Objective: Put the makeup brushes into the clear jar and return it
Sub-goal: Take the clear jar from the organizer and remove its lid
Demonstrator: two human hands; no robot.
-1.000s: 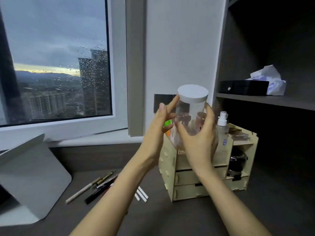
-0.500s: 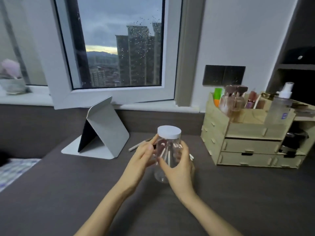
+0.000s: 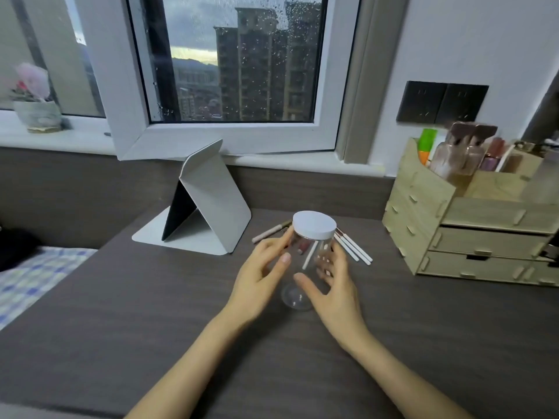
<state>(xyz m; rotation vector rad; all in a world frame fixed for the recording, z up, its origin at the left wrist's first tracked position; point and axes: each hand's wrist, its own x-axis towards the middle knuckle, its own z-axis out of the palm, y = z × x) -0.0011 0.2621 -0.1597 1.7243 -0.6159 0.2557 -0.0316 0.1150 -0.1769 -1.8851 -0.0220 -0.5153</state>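
The clear jar (image 3: 314,225) with a white lid stands upright on the dark desk (image 3: 145,322), in the middle of the view. My right hand (image 3: 336,290) wraps its right side, thumb in front and fingers behind the glass. My left hand (image 3: 259,276) is at its left side with fingers spread, the index fingertip just under the lid. Several white-handled makeup brushes (image 3: 353,251) lie on the desk behind the jar on the right. A pinkish brush (image 3: 268,234) lies behind it on the left. More handles show through the glass.
A grey folded tablet stand (image 3: 213,204) sits behind and to the left. A wooden drawer organiser (image 3: 423,228) holding bottles stands at the right. The windowsill runs along the back, with a potted plant (image 3: 36,114). Checked bedding (image 3: 30,276) lies off the desk's left edge.
The jar came down from in front of the organiser to the desk. My view has swung left and down. My left hand has loosened off the jar.
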